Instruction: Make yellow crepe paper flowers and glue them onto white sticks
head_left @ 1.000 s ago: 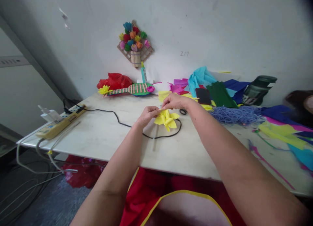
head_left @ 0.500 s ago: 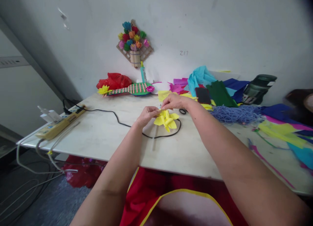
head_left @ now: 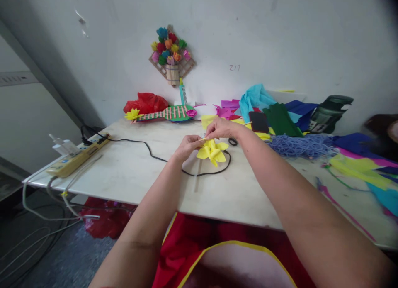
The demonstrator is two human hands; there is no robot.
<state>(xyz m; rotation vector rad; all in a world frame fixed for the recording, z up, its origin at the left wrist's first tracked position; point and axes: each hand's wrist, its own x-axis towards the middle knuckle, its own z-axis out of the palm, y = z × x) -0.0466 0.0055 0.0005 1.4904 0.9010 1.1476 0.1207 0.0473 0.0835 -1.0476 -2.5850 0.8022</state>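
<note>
A yellow paper flower (head_left: 214, 152) with pointed petals is held over the table, its open side tilted toward me. My left hand (head_left: 189, 147) pinches the flower's upper left edge between thumb and fingers. Close against it, my right hand (head_left: 219, 129) is closed in a pinch at the back of the flower, fingertips nearly touching the left thumb. What exactly lies between the fingertips is too small to make out. Below the flower, a black cord (head_left: 209, 173) loops on the table (head_left: 230, 201). Beside my right wrist lie black scissor handles (head_left: 232, 142).
Behind my hands lie a green paper instrument (head_left: 177, 113), a dark phone (head_left: 258, 122) and coloured paper sheets (head_left: 281, 120). To the right are tangled blue strings (head_left: 300, 146) and a dark green bottle (head_left: 330, 113). A power strip (head_left: 77, 156) sits at the left edge.
Both hands keep their pinch at the flower's top edge. The flower has tilted very slightly, and the whole view has shifted a little.
</note>
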